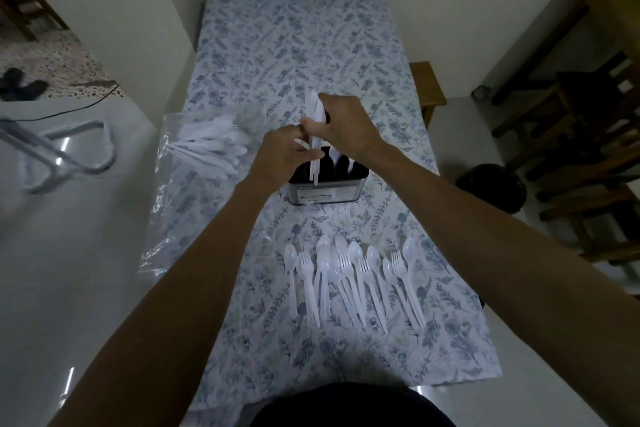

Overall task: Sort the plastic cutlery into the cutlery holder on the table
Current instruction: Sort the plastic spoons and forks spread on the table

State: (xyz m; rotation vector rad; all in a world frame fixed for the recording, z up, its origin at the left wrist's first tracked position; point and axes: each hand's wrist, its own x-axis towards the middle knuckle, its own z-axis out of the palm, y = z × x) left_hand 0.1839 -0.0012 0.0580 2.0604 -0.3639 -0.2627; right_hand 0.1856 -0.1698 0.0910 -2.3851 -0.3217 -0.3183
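Head view: both hands (311,135) grip white knives (316,121) over holder (325,189), spoons and forks (353,274) nearer, bagged cutlery (207,146) left.

Two bare forearms run from the lower corners toward mid-frame, no sleeves, watch or rings visible on the left hand (282,156) or right hand (346,125). A dark garment (353,406) fills the bottom centre.
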